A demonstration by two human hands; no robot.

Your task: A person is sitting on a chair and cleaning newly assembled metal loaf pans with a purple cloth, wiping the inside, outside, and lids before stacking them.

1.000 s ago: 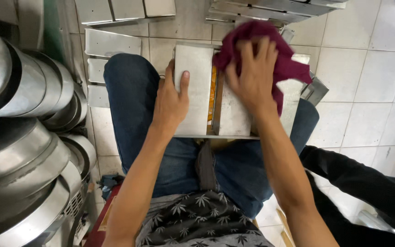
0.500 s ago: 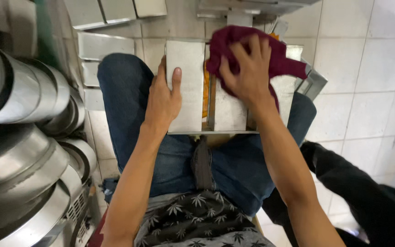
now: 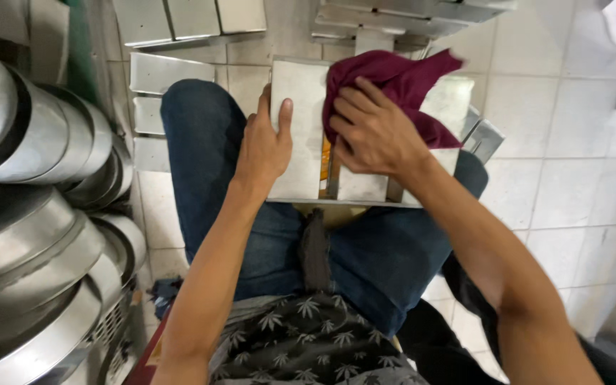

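Right hand [image 3: 373, 132] — fingers bent, pressing a maroon cloth [image 3: 393, 85] onto a flat metal tray [image 3: 301, 142] resting across the lap. Left hand [image 3: 264, 146] — open, palm down, thumb over the tray's left edge, steadying it. Stacked metal pans [image 3: 30, 214] at left.

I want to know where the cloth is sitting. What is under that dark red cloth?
The dark red cloth lies on a flat metal tray resting on the person's lap. The right hand presses on it; the tray surface beneath is covered.
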